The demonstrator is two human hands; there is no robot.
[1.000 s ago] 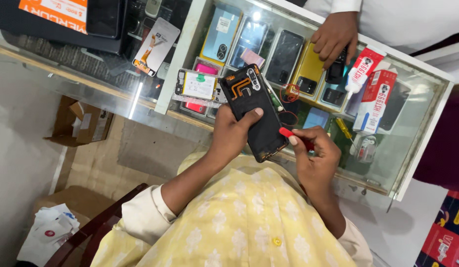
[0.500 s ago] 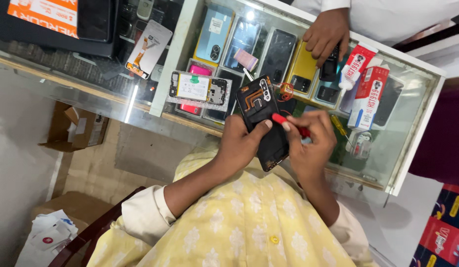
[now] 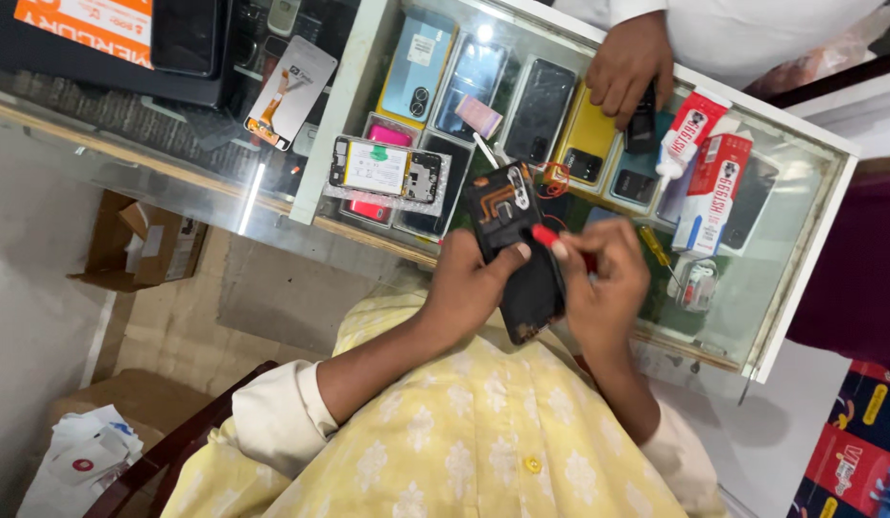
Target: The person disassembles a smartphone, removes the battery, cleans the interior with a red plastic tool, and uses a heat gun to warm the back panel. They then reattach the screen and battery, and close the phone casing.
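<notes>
The left hand has its fingers wrapped round the side of an opened black phone, thumb pressed on its exposed back. The right hand pinches a red-handled screwdriver between thumb and fingertips, its red end over the phone's middle.

The phone is held above the near edge of the glass counter. Its long axis runs from the person's chest away toward the counter's far edge, camera end farthest out.

One more opened phone lies on the glass to the left. Two red-and-white glue packages lie toward the right end. Another person's hand rests at the far edge.
</notes>
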